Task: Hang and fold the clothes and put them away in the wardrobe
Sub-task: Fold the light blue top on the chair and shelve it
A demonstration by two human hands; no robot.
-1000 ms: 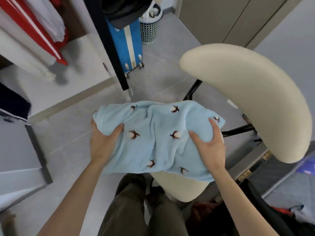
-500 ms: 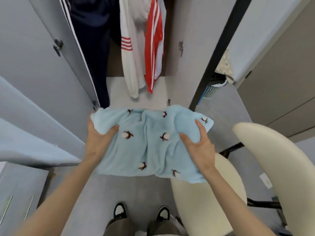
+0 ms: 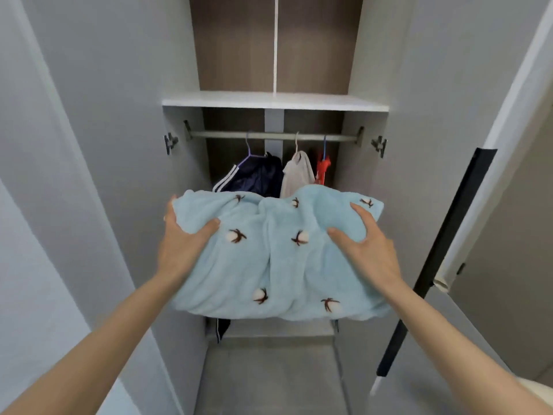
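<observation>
Stowing step. Gripping folded blue fleece (image 3: 278,265) at both ends with left hand (image 3: 182,244) and right hand (image 3: 368,250), thumbs on top. Next, probably: raise onto shelf (image 3: 275,100) above hands, level.

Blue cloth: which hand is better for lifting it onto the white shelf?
Left, probably: the left hand wraps the edge of the blue cloth, while the right hand sits more on top.

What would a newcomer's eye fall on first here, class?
The folded blue fleece fills the middle, gripped at its sides by the left hand and right hand. Behind it, the open wardrobe shows clothes hanging from a rail under a white shelf.
</observation>
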